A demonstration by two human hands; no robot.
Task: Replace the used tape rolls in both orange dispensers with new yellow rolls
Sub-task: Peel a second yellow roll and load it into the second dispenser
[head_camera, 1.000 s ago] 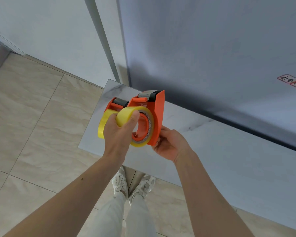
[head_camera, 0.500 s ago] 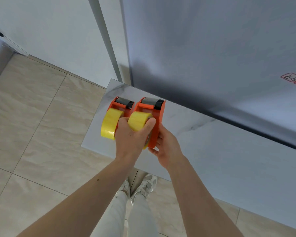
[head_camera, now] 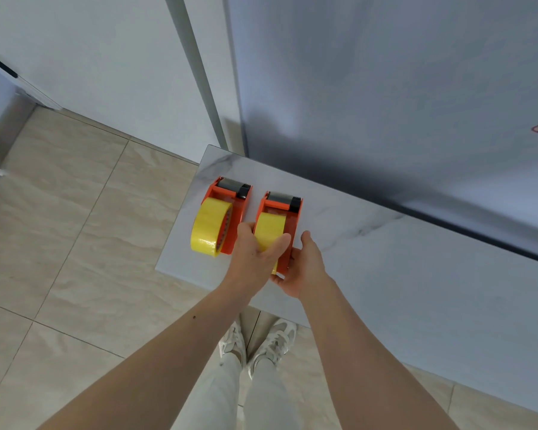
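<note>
- Head view, the grip: the left hand (head_camera: pixel 258 259) wraps over the top of the new yellow roll of glossy packing tape (head_camera: pixel 269 231) seated in the nearer orange plastic dispenser (head_camera: pixel 288 225), thumb on one side and fingers curled over the roll's crown. It is closed on the roll, probably to press it onto the hub and keep it from turning.
- Head view, the other hand: the right hand (head_camera: pixel 302 268) cups the same dispenser from below and behind the left hand's hold, palm against its orange side plate and lower corner, fingers loosely bent around it. I judge that it is bracing the body so the push from the left hand does not slide it.
- Head view, what lies past the grip: the dispenser's grey serrated cutter and black tab point away from both hands, toward the wall, so the tape's lead can be fed forward.
- Head view, to the left of the grip: the second orange plastic dispenser (head_camera: pixel 235 212) stands apart from both hands, untouched, already carrying its own yellow tape roll (head_camera: pixel 208 229), its cutter pointing the same way.
- Head view, under the grip: both dispensers rest near the left corner of the white marble-patterned tabletop (head_camera: pixel 385 274), which takes the load of the push.
- Judgement: both rolls look fitted; no used rolls are visible.
</note>
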